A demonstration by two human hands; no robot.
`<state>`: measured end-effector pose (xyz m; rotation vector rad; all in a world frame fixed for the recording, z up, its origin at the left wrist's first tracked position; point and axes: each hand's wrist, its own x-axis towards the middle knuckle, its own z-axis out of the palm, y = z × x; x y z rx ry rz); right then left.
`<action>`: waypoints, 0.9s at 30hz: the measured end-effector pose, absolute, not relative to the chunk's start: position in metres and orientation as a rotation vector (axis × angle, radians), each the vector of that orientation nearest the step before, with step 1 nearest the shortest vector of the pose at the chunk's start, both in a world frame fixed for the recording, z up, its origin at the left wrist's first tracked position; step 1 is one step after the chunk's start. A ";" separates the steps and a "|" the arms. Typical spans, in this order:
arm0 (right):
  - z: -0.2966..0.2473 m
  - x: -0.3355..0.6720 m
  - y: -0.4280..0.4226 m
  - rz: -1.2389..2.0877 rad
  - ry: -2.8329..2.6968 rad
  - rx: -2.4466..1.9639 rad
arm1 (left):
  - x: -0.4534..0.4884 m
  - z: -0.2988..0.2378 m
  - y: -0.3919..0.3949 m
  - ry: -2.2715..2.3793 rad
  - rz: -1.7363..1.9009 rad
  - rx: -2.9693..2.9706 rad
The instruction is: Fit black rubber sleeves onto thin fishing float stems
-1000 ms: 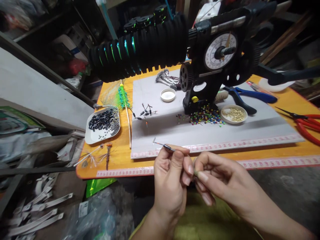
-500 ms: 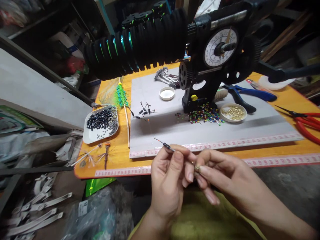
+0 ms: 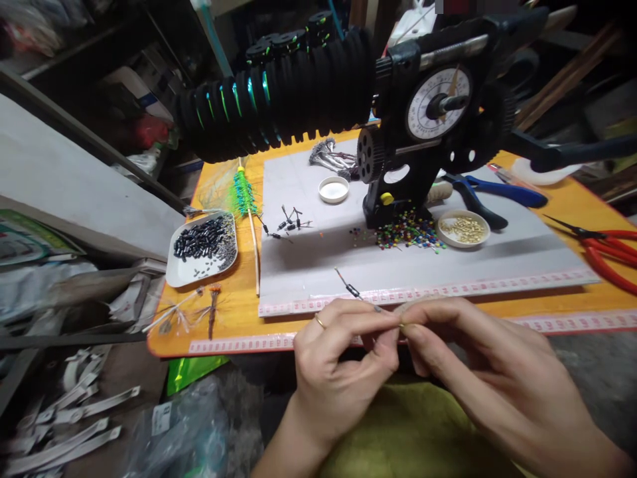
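Observation:
My left hand (image 3: 338,362) pinches a thin wire rig (image 3: 354,290) with a small black sleeve on it; the wire sticks up and to the left over the table's front edge. My right hand (image 3: 478,362) meets it fingertip to fingertip, pinched on a tiny brass-coloured piece (image 3: 401,324) at the wire's near end. Both hands hover just in front of the orange table (image 3: 239,302), below the grey mat (image 3: 318,265).
A black winding machine (image 3: 423,119) with a dial and a long foam roller (image 3: 279,93) stands on the mat. Around it lie coloured beads (image 3: 405,234), a dish of brass pieces (image 3: 464,228), a white cap (image 3: 334,190), a tray of black sleeves (image 3: 202,247), blue pliers (image 3: 497,192), red scissors (image 3: 604,249).
My left hand turned its fingers to the right and the wire swung to point up more steeply. The fingertips of both hands now meet at the wire's near end.

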<state>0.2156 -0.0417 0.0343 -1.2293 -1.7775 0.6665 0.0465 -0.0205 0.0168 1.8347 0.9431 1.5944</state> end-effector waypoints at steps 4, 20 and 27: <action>0.036 0.215 -0.040 0.681 -1.860 -1.183 | 0.040 0.016 -0.015 0.896 1.576 2.094; 0.040 0.220 -0.032 0.816 -1.930 -1.208 | 0.033 0.030 -0.013 0.996 1.206 1.965; 0.034 0.218 -0.034 0.718 -2.018 -1.135 | 0.031 0.036 -0.018 1.081 0.895 1.764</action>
